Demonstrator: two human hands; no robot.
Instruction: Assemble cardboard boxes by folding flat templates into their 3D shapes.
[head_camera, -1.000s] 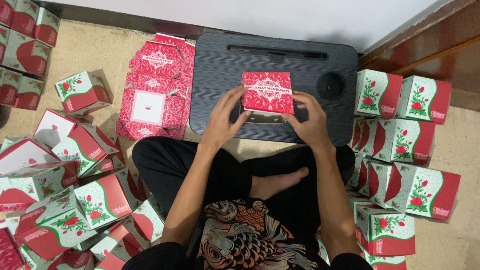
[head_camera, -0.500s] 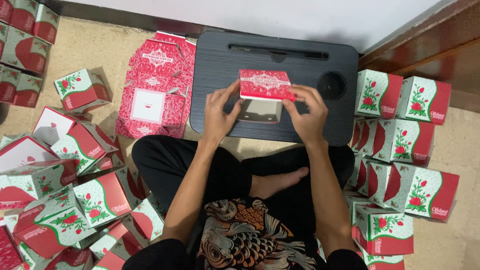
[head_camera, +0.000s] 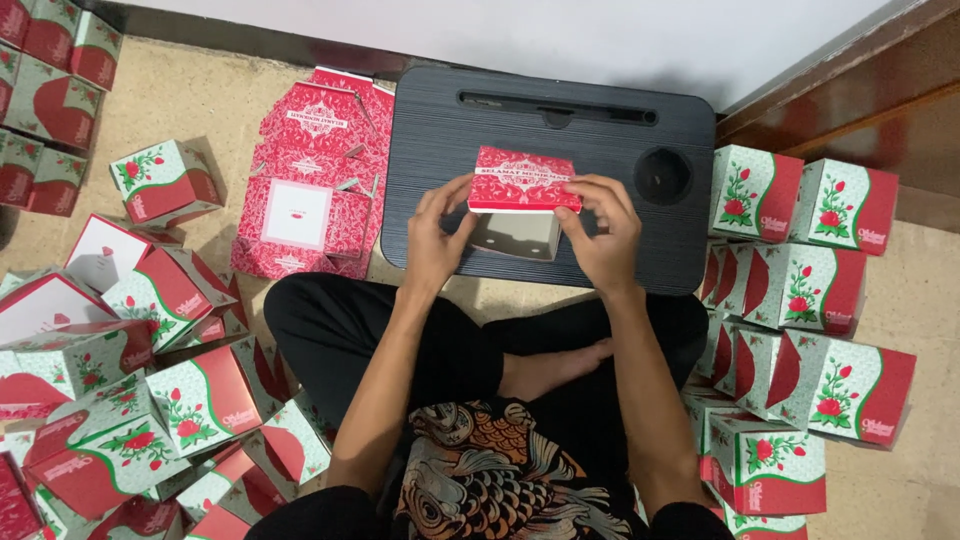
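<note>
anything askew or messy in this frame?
Yes. The boxes on the left lie tumbled at mixed angles, some with flaps open, unlike the upright rows on the right. The red box between both hands looks undamaged.

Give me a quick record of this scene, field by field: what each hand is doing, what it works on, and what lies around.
Left hand: left hand grips the left side of the red box
Right hand: right hand grips its right side
Box state: red patterned panel up, pale open inside visible below
Work surface: black lap desk on the floor
Left of desk: stack of flat red cartons
Both sides: folded rose-print boxes
Posture: seated cross-legged
</note>
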